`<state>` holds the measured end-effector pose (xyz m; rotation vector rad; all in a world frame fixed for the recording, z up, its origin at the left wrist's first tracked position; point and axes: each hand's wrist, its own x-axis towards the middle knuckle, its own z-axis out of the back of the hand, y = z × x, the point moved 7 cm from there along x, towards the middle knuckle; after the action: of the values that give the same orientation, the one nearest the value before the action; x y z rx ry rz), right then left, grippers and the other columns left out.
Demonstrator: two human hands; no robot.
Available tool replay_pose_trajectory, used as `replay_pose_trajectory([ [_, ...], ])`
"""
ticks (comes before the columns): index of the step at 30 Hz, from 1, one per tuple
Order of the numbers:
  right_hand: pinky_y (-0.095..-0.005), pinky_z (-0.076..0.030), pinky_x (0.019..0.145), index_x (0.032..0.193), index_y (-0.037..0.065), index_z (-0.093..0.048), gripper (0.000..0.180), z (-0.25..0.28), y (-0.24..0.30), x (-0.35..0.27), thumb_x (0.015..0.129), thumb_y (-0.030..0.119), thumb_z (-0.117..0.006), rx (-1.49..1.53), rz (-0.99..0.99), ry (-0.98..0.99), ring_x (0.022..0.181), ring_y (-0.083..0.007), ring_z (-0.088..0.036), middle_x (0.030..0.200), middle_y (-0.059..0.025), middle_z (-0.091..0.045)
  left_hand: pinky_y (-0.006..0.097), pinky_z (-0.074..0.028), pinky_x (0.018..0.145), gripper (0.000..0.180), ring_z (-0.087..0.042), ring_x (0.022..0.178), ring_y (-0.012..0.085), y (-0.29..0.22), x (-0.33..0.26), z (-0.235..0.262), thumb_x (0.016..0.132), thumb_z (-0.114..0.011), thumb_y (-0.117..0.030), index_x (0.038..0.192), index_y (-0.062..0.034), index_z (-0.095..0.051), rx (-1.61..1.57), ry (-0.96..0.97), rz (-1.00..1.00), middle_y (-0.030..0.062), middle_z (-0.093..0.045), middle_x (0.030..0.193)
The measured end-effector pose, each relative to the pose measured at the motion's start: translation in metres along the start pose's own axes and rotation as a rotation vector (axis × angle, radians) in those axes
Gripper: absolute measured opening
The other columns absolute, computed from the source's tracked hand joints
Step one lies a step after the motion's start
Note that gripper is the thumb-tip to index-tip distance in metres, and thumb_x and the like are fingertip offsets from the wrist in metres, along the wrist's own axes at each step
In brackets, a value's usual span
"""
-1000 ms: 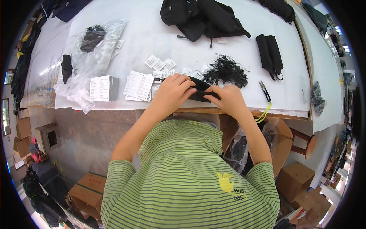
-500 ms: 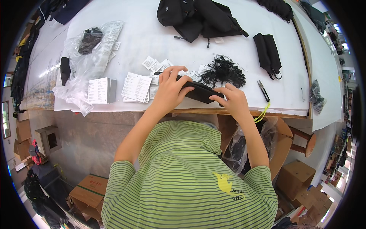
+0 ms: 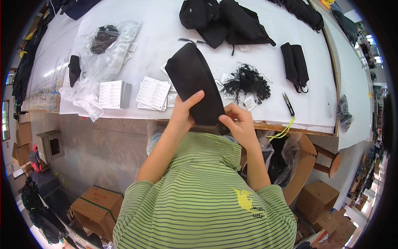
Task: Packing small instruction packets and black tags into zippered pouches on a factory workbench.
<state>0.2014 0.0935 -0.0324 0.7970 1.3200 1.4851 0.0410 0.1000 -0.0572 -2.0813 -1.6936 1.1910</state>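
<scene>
A flat black zippered pouch [image 3: 195,79] is held up at the table's near edge, its broad side facing me and its long axis pointing away. My left hand [image 3: 186,108] grips its left side, thumb lying across the face. At the lower right edge my right hand [image 3: 237,121] pinches the pouch near its corner. Just right of the pouch lies a tangled heap of black strings [image 3: 247,83] with a small white tag on it. To the left are loose white printed cards [image 3: 153,93] and a neat stack of cards [image 3: 111,94].
Black-handled thread snips [image 3: 288,104] with a yellow-green cord lie at right, below a folded black pouch [image 3: 294,66]. More black pouches [image 3: 224,23] are piled at the far side. Clear plastic bags [image 3: 89,74] cover the left. An open carton [image 3: 304,162] stands below the table's right edge.
The pouch has turned from lying edge-on and crosswise to standing lengthwise with its broad face showing. Both hands have come closer to my body, the right one lower along the pouch.
</scene>
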Motion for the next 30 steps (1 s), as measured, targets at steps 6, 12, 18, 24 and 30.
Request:
replay_pose_trajectory([
  [6,-0.0242,-0.041,0.078,0.117,0.001,-0.06,0.031,0.013,0.031,0.022,0.096,0.022,-0.051,0.269,0.191,-0.138,0.08,-0.0123,-0.051,0.087,-0.0027,-0.055,0.029,-0.053,0.078,0.046,-0.063,0.089,0.0177,0.009,-0.014,-0.005,0.077,-0.074,-0.014,0.115,0.0022,-0.055,0.151,0.202,0.136,0.0095,-0.063,0.102],
  [12,-0.0208,-0.042,0.073,0.111,0.0,-0.062,0.025,0.038,0.037,0.034,0.086,0.003,-0.064,0.28,0.342,-0.362,0.077,-0.0082,-0.052,0.092,-0.0022,-0.057,0.029,-0.052,0.078,0.048,-0.064,0.087,0.0159,0.025,-0.028,-0.02,0.073,-0.077,-0.014,0.113,0.0029,-0.056,0.3,0.302,0.362,0.0099,-0.064,0.099],
  [18,-0.0206,-0.039,0.064,0.085,0.0,-0.056,0.014,0.042,0.032,0.022,0.079,-0.003,-0.068,0.131,0.389,-0.555,0.068,-0.0064,-0.048,0.087,-0.0013,-0.057,0.027,-0.054,0.073,0.044,-0.065,0.082,0.0161,0.026,-0.028,-0.02,0.074,-0.076,-0.012,0.111,0.0026,-0.057,0.229,0.253,0.319,0.0094,-0.065,0.096],
  [24,-0.0203,-0.035,0.056,0.081,0.001,-0.057,0.012,0.026,0.032,0.019,0.079,0.002,-0.069,0.055,0.333,-0.493,0.061,-0.0061,-0.045,0.082,-0.0009,-0.057,0.026,-0.055,0.068,0.037,-0.065,0.077,0.015,0.028,-0.02,-0.012,0.079,-0.071,-0.015,0.108,0.0022,-0.058,0.109,0.131,0.31,0.0091,-0.066,0.094],
  [30,-0.0213,-0.033,0.051,0.082,0.002,-0.06,0.012,-0.011,0.058,0.002,0.078,0.006,-0.07,-0.019,0.288,-0.133,0.058,-0.0071,-0.042,0.078,-0.0011,-0.054,0.03,-0.057,0.068,0.027,-0.067,0.076,0.018,0.021,-0.003,0.011,0.085,-0.066,-0.019,0.104,-0.0001,-0.061,-0.218,0.099,0.373,0.0099,-0.067,0.09],
])
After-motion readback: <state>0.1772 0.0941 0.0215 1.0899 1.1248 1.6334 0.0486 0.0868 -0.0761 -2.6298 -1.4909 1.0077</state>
